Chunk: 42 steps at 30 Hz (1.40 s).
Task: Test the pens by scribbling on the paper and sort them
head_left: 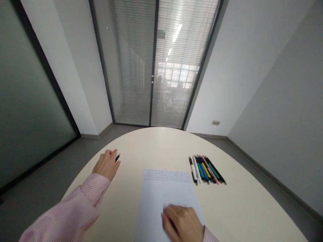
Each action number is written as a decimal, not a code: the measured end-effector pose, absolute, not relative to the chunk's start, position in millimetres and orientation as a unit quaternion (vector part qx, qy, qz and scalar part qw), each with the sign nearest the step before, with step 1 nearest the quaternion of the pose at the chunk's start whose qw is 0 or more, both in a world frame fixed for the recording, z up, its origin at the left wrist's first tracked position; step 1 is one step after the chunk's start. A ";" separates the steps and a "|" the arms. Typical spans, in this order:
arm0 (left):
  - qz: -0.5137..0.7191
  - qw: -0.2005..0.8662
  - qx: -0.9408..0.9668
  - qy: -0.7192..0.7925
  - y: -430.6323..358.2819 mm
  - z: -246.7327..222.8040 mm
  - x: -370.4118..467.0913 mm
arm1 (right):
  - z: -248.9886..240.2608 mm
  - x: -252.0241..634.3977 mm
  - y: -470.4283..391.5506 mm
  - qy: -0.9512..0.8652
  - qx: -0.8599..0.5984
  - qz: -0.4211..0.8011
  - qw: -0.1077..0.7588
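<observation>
On the left side of the round table my left hand (107, 164) is palm down, its thumb and index finger apart on either side of a dark pen (117, 157). Only a short part of that pen shows; the fingers hide the rest. A white sheet of paper (164, 195) with lines of handwriting along its top lies in front of me. My right hand (183, 222) rests on the lower part of the sheet, fingers curled and closed. Whatever those fingers may hold is hidden from view.
To the right of the paper, a row of several pens (207, 169) in black, white, green, blue, yellow and pink lies side by side. The pale table (161, 144) has a curved far edge. Beyond it stand a glass partition with blinds (171, 101) and white walls.
</observation>
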<state>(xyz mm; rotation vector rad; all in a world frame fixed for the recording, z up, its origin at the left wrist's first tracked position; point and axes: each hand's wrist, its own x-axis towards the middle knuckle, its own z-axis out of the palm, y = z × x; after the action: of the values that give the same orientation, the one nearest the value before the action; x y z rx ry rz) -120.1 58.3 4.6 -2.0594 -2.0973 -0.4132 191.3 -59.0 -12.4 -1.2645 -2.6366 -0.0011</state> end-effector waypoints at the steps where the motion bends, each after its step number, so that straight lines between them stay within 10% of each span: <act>1: -0.131 0.081 -0.689 -0.708 58.3 1.5 -121.7 | -14.4 191.9 -58.7 -0.897 -0.428 -0.003 0.110; 10: -0.236 -0.005 -0.697 -0.677 49.9 15.8 -108.0 | -23.7 194.0 -53.7 -0.900 -0.419 -0.005 0.121; 15: -0.505 -0.338 -0.589 -0.533 26.7 40.5 -76.3 | -18.1 192.3 -55.2 -0.869 -0.457 0.082 0.170; 21: -0.464 -0.588 -0.482 -0.454 3.1 32.8 -34.4 | -11.5 199.3 -47.2 -0.683 -0.471 0.368 0.419; 42: -0.374 -0.555 -0.577 -0.468 -9.9 -0.7 -16.3 | -3.7 213.3 -37.2 -0.554 -0.487 0.471 0.484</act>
<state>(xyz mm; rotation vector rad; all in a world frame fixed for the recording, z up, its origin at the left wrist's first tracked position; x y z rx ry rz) -16.3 -9.9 -0.7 -2.9970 -2.4296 -1.9422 213.3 -37.2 -3.7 -1.1855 -1.3495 1.1472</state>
